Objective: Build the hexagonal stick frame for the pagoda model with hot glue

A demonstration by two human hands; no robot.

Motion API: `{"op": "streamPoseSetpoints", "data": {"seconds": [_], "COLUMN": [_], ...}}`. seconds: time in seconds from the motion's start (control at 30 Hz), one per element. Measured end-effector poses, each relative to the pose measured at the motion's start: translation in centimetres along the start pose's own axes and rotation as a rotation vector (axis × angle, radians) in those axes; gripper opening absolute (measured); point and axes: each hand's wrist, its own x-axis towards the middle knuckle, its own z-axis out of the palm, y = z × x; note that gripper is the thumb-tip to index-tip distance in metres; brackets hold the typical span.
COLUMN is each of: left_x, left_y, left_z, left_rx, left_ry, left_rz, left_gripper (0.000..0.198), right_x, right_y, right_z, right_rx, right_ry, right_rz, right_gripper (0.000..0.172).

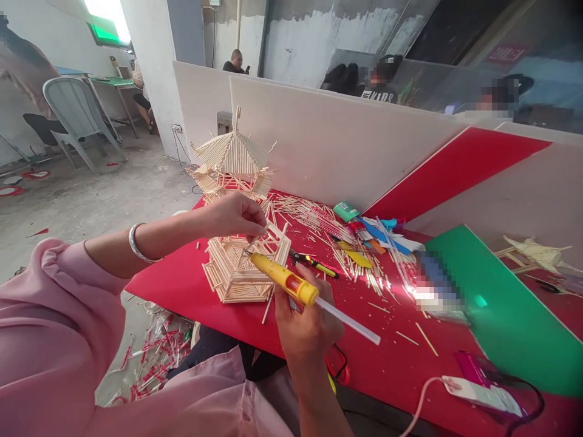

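In my right hand (305, 321) is a yellow hot glue gun (277, 273), with a clear glue stick (348, 320) poking out of its back end. Its nozzle points left, at the upper part of a hexagonal model base (241, 276) built from thin wooden sticks. My left hand (239, 216) is over that base, fingers pinched together near its top frame; whatever is between the fingertips is too small to make out. Just behind stands a tiered stick tower with a pointed roof (232, 152), partly hidden by my left hand.
Loose sticks (310, 215) lie scattered over the red tabletop (364, 358). Pliers with yellow handles (316, 264) rest right of the base. Farther right are packets (348, 212), a green board (505, 291) and a white power strip (483, 394). A pale partition (328, 139) closes off the back.
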Motion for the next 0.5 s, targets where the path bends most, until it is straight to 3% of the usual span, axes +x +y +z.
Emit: {"op": "streamPoseSetpoints", "data": {"seconds": [0.27, 0.5], "left_x": [0.0, 0.1], "left_y": [1.2, 1.4], "left_z": [0.1, 0.2], "left_rx": [0.118, 0.187], "left_ry": [-0.067, -0.116], "left_rz": [-0.038, -0.013], "left_gripper": [0.015, 0.017], "right_x": [-0.1, -0.9], "right_y": [0.2, 1.9], "right_z": [-0.2, -0.7], "right_rx": [0.011, -0.05], "right_ry": [-0.004, 0.016], "right_rz": [0.014, 0.048], "right_gripper": [0.027, 0.033]}}
